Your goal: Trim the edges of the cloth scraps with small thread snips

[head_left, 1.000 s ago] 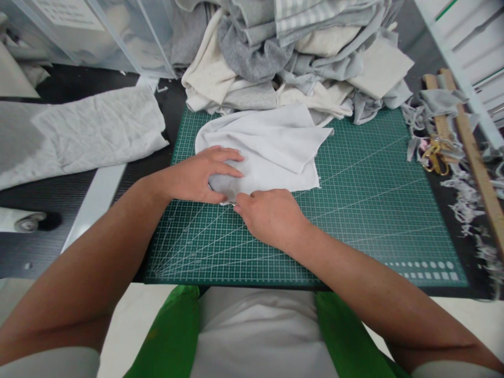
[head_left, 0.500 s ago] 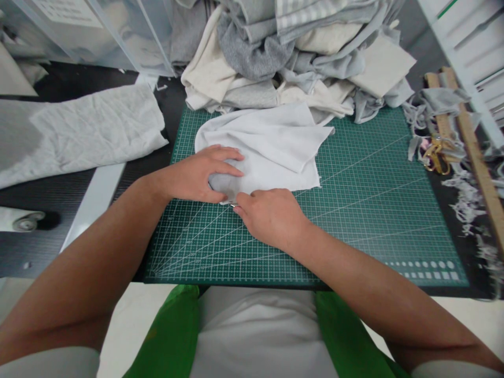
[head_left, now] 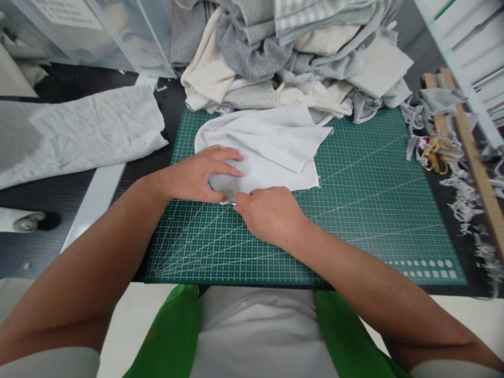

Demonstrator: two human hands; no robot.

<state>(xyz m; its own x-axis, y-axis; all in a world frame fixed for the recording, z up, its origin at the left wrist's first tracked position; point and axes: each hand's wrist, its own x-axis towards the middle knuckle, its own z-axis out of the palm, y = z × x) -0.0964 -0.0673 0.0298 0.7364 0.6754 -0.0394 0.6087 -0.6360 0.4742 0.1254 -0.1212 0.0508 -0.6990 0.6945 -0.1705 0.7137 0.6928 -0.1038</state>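
A piece of white fabric [head_left: 271, 152] lies partly folded on the green cutting mat [head_left: 366, 210]. My left hand [head_left: 205, 173] rests on the fabric's left end with its fingers spread, the thumb near the lower edge. Just right of that thumb, my right hand [head_left: 271, 215] is closed around a small metal tool [head_left: 233, 203]. Only its shiny tip shows, at the fabric's lower left corner; the rest is hidden in my fingers, so I cannot tell its kind. Between my two hands a greyer patch of the cloth is visible.
Behind the mat is a heap of grey and cream fabrics [head_left: 255, 58]. A light grey cloth [head_left: 98, 131] lies to the left, below a clear plastic bin [head_left: 114, 37]. Gold-handled scissors [head_left: 434, 156], wooden rulers [head_left: 472, 142] and fabric scraps [head_left: 464, 194] are at the right.
My right hand has shifted very slightly up at the fabric's lower edge. My left hand and the fabric look the same.
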